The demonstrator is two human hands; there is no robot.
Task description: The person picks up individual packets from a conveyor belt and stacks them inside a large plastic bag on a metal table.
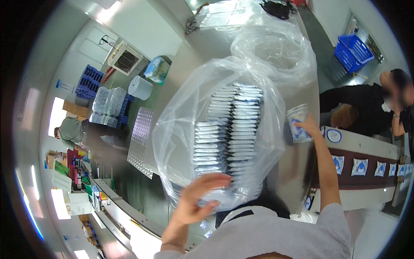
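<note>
A large clear plastic bag point(172, 116) lies wide-mouthed on the metal table in front of me. Inside stand two long rows of small white-and-blue sachets point(241, 142), packed face to face. My left hand point(197, 196) rests at the bag's near edge, fingers stretched out and thumb apart, by the near end of the rows. To the right of the bag, my right hand point(308, 126) grips a small stack of sachets point(297, 115) at the table's right edge. Its fingertips lie over the stack and are partly hard to make out.
A conveyor belt point(368, 181) carrying single sachets runs in from the right. Another clear bag point(276, 49) lies farther up the table. A person in black point(358, 103) sits at right; another person point(73, 129) stands at left. A blue basket point(353, 52) sits at far right.
</note>
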